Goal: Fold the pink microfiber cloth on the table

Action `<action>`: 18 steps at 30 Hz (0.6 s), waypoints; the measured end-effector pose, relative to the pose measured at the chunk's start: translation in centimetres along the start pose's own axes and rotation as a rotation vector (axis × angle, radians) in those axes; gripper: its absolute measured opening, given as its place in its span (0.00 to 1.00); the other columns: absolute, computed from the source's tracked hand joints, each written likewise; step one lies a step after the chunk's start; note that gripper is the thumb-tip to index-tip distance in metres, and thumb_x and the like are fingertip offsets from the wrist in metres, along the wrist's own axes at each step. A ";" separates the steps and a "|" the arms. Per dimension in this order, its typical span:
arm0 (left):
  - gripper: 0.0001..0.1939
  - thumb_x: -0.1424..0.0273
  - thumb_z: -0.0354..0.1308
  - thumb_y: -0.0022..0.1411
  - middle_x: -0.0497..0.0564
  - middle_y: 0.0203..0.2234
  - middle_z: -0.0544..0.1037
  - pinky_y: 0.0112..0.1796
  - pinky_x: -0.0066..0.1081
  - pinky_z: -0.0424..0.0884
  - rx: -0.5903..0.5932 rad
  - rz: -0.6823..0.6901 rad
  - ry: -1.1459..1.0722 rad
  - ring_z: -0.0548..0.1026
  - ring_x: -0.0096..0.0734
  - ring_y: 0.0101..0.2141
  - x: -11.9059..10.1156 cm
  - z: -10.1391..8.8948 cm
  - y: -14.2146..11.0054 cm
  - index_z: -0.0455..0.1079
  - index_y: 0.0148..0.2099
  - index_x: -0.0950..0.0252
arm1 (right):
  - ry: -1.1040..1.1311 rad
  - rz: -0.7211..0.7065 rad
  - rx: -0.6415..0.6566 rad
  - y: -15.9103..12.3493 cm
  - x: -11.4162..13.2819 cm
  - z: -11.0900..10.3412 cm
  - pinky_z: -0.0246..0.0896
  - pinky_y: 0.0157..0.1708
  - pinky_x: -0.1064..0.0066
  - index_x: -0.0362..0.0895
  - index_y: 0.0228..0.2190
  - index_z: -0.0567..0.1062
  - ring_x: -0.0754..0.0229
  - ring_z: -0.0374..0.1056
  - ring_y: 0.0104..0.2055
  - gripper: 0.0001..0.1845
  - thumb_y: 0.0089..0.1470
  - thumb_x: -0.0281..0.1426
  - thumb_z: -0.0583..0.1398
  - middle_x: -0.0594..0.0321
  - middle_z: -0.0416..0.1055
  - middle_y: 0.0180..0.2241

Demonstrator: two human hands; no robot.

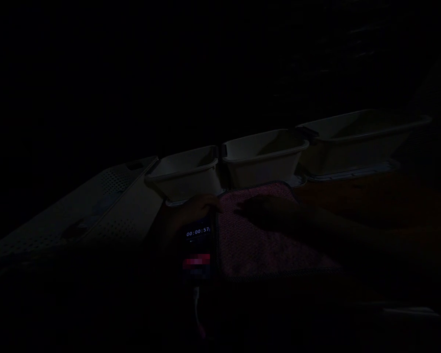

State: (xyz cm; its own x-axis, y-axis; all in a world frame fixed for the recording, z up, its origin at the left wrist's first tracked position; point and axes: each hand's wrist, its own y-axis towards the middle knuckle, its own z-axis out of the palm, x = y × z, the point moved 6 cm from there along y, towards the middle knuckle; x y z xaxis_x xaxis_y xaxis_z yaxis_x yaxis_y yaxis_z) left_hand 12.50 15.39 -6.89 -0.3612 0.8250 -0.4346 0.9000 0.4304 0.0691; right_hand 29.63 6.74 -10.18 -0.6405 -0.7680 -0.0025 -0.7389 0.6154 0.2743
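Note:
The scene is very dark. A pink cloth (264,245) with a dark border lies spread flat on the table. My right hand (268,208) rests on the cloth's upper part, fingers stretched flat and pointing left. My left hand (196,208) curls around the top end of a phone (198,250) that lies just left of the cloth. The phone's lit screen shows a running timer, and a cable (197,309) leaves its near end.
Three white plastic tubs stand in a row behind the cloth: a small one (185,179), a middle one (260,162) and a large one (353,142). A white perforated panel (95,206) lies at the left. Brown tabletop (371,201) shows at the right.

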 end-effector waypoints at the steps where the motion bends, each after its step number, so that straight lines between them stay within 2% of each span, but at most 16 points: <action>1: 0.18 0.83 0.46 0.58 0.51 0.42 0.75 0.49 0.33 0.65 -0.020 0.006 -0.006 0.72 0.28 0.45 0.0 -0.1 -0.2 0.73 0.41 0.63 | 0.013 0.002 -0.001 0.1 0.0 0.0 0.54 0.57 0.57 0.45 0.59 0.58 0.55 0.55 0.60 0.25 0.61 0.33 0.48 0.59 0.57 0.60; 4: 0.17 0.81 0.47 0.59 0.51 0.44 0.75 0.51 0.37 0.64 -0.018 0.009 -0.048 0.71 0.29 0.46 0.5 -0.2 -0.8 0.72 0.43 0.62 | 0.034 -0.010 0.010 0.1 -0.3 0.1 0.55 0.57 0.60 0.44 0.57 0.62 0.55 0.57 0.59 0.24 0.61 0.31 0.48 0.58 0.59 0.59; 7: 0.17 0.81 0.46 0.59 0.51 0.45 0.74 0.52 0.37 0.63 0.005 0.007 -0.068 0.71 0.29 0.47 0.9 -0.1 -1.0 0.71 0.45 0.62 | 0.056 -0.014 0.035 -0.1 -0.8 -0.2 0.54 0.57 0.62 0.45 0.58 0.62 0.55 0.58 0.58 0.24 0.60 0.31 0.49 0.59 0.60 0.58; 11: 0.17 0.81 0.46 0.58 0.53 0.45 0.74 0.51 0.34 0.63 -0.022 0.023 -0.050 0.71 0.29 0.47 0.7 -0.1 -0.9 0.72 0.43 0.64 | 0.166 0.060 0.065 -0.7 -1.6 -1.5 0.52 0.59 0.65 0.50 0.58 0.60 0.58 0.56 0.60 0.25 0.60 0.33 0.50 0.65 0.58 0.60; 13: 0.17 0.81 0.46 0.58 0.53 0.44 0.75 0.51 0.34 0.64 -0.040 0.022 -0.037 0.71 0.29 0.46 0.6 -0.1 -0.8 0.73 0.43 0.65 | 0.198 0.060 0.059 -0.8 -1.4 -2.1 0.51 0.59 0.64 0.50 0.58 0.61 0.56 0.56 0.60 0.25 0.59 0.32 0.52 0.63 0.57 0.60; 15: 0.17 0.81 0.46 0.58 0.52 0.44 0.75 0.51 0.35 0.64 -0.051 0.019 -0.036 0.71 0.29 0.46 0.5 0.0 -0.7 0.73 0.43 0.64 | 0.226 0.064 0.047 -0.8 -1.3 -2.5 0.55 0.56 0.65 0.48 0.58 0.61 0.55 0.60 0.57 0.26 0.58 0.32 0.53 0.60 0.60 0.58; 18: 0.18 0.82 0.46 0.58 0.51 0.44 0.75 0.51 0.36 0.64 -0.049 0.028 -0.062 0.71 0.29 0.47 0.3 0.0 -0.7 0.72 0.43 0.63 | 0.262 0.148 0.036 -1.0 -1.8 -2.5 0.66 0.44 0.69 0.50 0.58 0.61 0.58 0.70 0.46 0.25 0.59 0.33 0.52 0.61 0.70 0.50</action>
State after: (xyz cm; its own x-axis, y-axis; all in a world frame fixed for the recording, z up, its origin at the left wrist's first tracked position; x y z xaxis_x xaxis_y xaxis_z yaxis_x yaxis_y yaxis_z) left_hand 11.76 15.36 -7.12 -0.3187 0.8134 -0.4867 0.8960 0.4261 0.1254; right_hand 32.02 7.05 -8.08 -0.6696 -0.6862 0.2842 -0.6515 0.7264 0.2188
